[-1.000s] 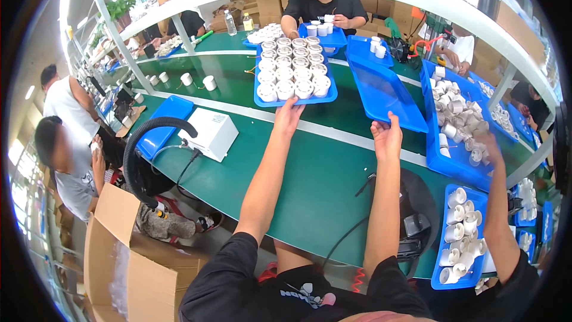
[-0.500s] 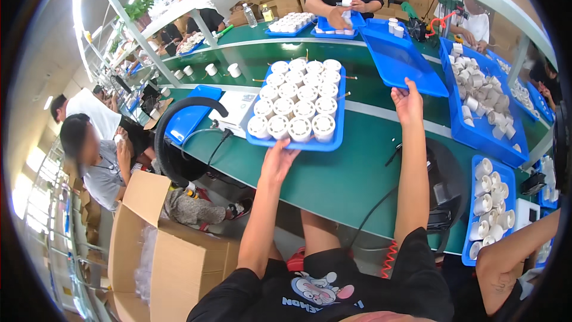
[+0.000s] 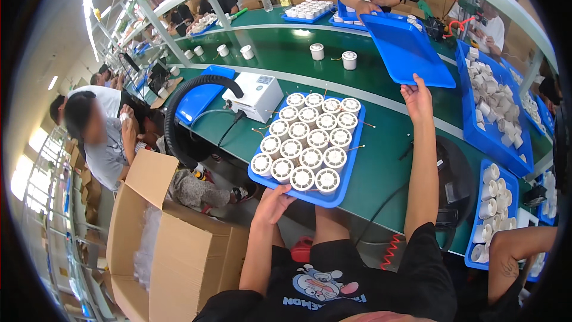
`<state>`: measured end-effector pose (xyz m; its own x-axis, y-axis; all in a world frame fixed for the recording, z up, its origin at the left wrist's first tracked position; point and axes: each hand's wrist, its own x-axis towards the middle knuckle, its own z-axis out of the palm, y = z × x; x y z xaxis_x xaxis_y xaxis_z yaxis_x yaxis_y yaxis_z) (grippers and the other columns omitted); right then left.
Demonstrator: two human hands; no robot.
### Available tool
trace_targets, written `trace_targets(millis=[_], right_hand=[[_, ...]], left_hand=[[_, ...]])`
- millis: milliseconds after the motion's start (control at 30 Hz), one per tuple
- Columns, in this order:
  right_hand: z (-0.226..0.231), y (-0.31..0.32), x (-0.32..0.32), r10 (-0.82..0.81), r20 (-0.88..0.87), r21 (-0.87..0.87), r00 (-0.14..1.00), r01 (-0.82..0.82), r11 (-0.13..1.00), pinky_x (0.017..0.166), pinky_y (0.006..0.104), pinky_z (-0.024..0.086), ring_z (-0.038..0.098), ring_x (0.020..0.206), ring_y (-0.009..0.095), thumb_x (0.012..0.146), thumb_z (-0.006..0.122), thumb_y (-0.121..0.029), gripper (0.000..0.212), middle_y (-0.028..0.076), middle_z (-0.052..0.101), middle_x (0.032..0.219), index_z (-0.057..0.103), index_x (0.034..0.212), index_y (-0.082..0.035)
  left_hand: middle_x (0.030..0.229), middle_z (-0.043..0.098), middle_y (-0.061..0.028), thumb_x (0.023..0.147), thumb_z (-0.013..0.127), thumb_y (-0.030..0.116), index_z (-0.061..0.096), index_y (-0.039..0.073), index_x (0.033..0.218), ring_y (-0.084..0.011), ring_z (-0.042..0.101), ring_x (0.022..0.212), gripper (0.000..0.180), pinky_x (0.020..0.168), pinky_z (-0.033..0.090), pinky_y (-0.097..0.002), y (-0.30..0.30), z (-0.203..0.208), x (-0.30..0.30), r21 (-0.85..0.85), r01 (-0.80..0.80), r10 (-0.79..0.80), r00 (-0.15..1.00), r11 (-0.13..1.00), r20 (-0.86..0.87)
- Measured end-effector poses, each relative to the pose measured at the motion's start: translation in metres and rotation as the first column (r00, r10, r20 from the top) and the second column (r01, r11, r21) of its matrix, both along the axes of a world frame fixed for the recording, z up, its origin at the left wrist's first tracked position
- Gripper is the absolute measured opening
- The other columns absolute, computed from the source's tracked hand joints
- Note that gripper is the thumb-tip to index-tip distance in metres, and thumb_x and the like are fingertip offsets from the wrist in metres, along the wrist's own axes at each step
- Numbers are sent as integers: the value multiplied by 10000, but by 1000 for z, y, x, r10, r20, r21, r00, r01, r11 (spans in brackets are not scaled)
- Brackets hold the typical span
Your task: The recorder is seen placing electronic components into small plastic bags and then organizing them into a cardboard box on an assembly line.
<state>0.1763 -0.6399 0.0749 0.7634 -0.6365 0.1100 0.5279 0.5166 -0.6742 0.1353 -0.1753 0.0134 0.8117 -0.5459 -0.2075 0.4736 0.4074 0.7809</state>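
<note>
My left hand (image 3: 275,204) grips the near edge of a blue tray (image 3: 333,198), fingers beneath it and thumb on the rim. Rows of white round plastic parts (image 3: 296,148) with slotted tops fill this tray, and thin wires stick out at its sides. Farther off to the right, my right hand (image 3: 417,100) pinches the near edge of a second blue tray (image 3: 408,50), which has nothing in it and is tilted. Another person's hand (image 3: 367,8) is at the far corner of that tray.
White parts (image 3: 349,60) stand along the green belt (image 3: 286,53). A white box-shaped device (image 3: 257,95) with a black hose (image 3: 173,113) is left of the filled tray. A large blue bin (image 3: 471,119) of parts lies right; an open carton (image 3: 185,244) stands lower left.
The filled tray has come toward me off the belt, uncovering two white parts behind it. The person opposite has moved a hand to the far corner of the tray in my right hand.
</note>
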Motion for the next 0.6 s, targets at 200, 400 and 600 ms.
trace_targets(millis=[200,400,600], right_hand=[[7,5,4,37,-10,-16,999,-37,999,640,289,559,641,726,194,881,673,-203,253,95,647,857,566,1044,-42],[19,0,29,57,34,-7,998,-57,998,629,296,562,639,716,196,884,669,-209,260,101,643,852,565,1037,-26],[59,37,60,51,-20,-10,998,-51,999,656,329,567,652,744,202,895,668,-263,371,147,663,926,525,1109,4]], left_hand=[[1138,640,-144,909,630,183,482,-14,1288,-237,668,973,452,802,573,-363,8,17,3,281,81,-93,995,956,31],[890,691,-166,903,667,299,600,-72,1072,-217,705,749,413,692,593,-320,20,17,3,463,157,-176,984,872,-2],[890,666,-171,936,621,245,540,-72,1067,-244,691,778,353,705,574,-318,39,3,-5,417,87,-136,986,905,91]])
